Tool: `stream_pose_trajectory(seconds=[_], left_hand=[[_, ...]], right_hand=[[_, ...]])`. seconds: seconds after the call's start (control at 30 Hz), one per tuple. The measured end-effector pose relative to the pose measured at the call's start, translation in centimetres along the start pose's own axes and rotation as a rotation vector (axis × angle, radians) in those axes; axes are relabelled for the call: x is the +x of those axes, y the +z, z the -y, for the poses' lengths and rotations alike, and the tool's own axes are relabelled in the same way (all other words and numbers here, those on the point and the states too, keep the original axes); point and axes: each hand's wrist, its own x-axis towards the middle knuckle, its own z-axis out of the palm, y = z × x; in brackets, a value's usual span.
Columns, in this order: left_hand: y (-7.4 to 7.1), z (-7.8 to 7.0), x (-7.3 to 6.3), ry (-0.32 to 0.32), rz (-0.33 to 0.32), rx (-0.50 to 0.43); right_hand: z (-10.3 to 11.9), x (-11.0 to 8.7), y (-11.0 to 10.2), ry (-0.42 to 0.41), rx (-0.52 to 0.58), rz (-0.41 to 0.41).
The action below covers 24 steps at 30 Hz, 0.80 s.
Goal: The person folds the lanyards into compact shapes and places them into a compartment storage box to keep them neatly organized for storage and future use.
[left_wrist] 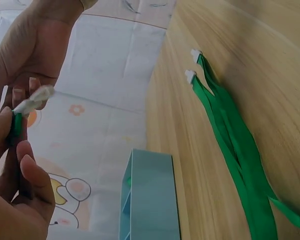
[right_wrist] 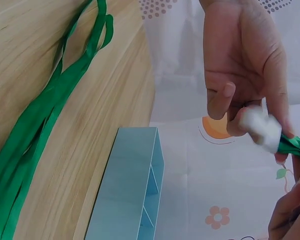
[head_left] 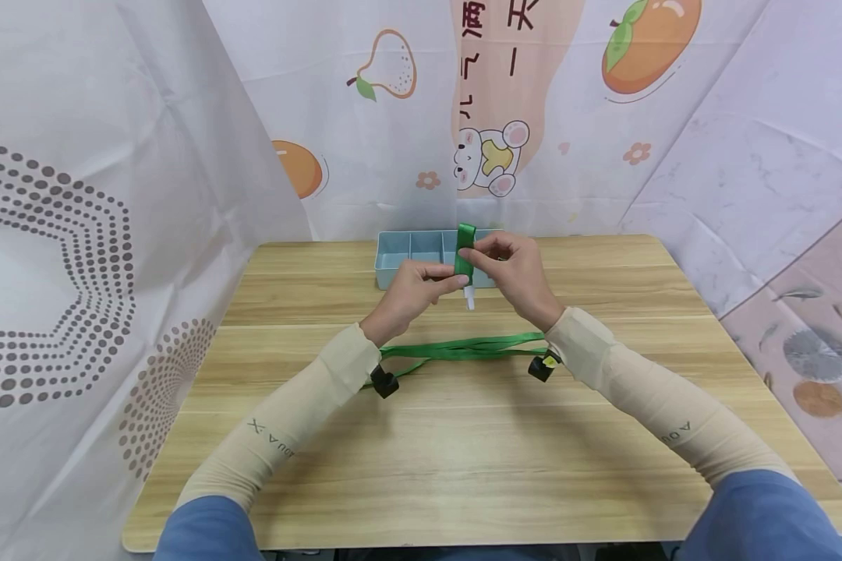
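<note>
Above the table, in the head view, both hands hold a folded green lanyard (head_left: 466, 240) upright, with a white clip (head_left: 469, 298) hanging from its lower end. My left hand (head_left: 415, 291) pinches the strap near the bottom between thumb and fingers. Higher up, my right hand (head_left: 518, 273) pinches the same strap at its right side. The white clip (right_wrist: 262, 129) is blurred in the right wrist view. Below the hands, more green lanyards (head_left: 466, 348) lie stretched sideways on the table, with white end pieces (left_wrist: 191, 76) visible in the left wrist view.
Behind the hands, a light blue divided box (head_left: 384, 278) stands by the table's back edge; the hands partly cover its right side. Something green (left_wrist: 129, 181) shows inside it. The wooden table (head_left: 463, 467) meets a printed cloth (head_left: 365, 156) at the back.
</note>
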Motion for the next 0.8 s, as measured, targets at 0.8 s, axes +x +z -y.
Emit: stream_pose_trajectory(seconds=[0.8], left_hand=[[-0.4, -0.1, -0.2, -0.162, 0.018, -0.282]], right_hand=[[-4.5, 1.7, -2.5, -0.997, -0.734, 0.092]])
